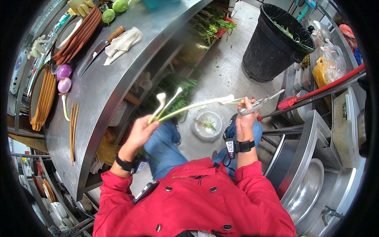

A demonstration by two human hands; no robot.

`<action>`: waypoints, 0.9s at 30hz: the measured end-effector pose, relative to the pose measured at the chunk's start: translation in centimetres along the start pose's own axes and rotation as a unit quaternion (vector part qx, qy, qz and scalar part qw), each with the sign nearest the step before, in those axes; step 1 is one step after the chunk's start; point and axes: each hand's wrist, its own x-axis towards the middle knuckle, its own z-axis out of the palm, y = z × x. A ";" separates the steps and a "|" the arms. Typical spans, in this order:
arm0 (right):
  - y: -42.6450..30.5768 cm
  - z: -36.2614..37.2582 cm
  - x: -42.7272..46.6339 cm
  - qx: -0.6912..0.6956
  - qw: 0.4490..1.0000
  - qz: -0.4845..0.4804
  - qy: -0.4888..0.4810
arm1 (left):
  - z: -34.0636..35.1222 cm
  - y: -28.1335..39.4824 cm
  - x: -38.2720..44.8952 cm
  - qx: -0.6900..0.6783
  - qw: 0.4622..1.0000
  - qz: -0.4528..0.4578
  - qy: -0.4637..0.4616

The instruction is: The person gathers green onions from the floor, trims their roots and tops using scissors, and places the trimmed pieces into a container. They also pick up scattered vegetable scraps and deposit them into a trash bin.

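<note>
My left hand (139, 133) grips a few green garlic stalks (189, 107). Two of their white bulbs (161, 96) point up and away from me. The longest stalk stretches across to the right, its pale bulb end close to my right hand (246, 117). Metal scissors (251, 109) lie in my right hand, blades pointing right and away. Thin yellowish strips (239, 100) at that bulb end meet my right fingertips. On the floor between my feet sits a plastic-lined bowl (195, 132) with green scraps (208, 125) inside.
Leafy greens (180, 84) lie beside the steel table (88, 89) at left. On it are a knife (91, 59), cloth (124, 44), onions (64, 85) and chopsticks (73, 133). A black bin (266, 50) stands ahead; a red-handled brush (325, 84) juts in from the right.
</note>
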 end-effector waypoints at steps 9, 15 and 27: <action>3.0 -5.1 3.0 -0.085 0.992 0.001 0.092 | -5.2 -0.4 -5.7 0.080 0.996 0.021 0.045; 6.9 -8.1 1.9 -0.298 0.945 0.136 -0.008 | -6.5 -0.8 -7.0 -0.042 0.996 -0.054 0.065; 14.2 -11.0 -1.7 -0.442 0.835 0.318 -0.084 | -3.5 -2.7 -3.9 -0.143 0.984 -0.106 -0.013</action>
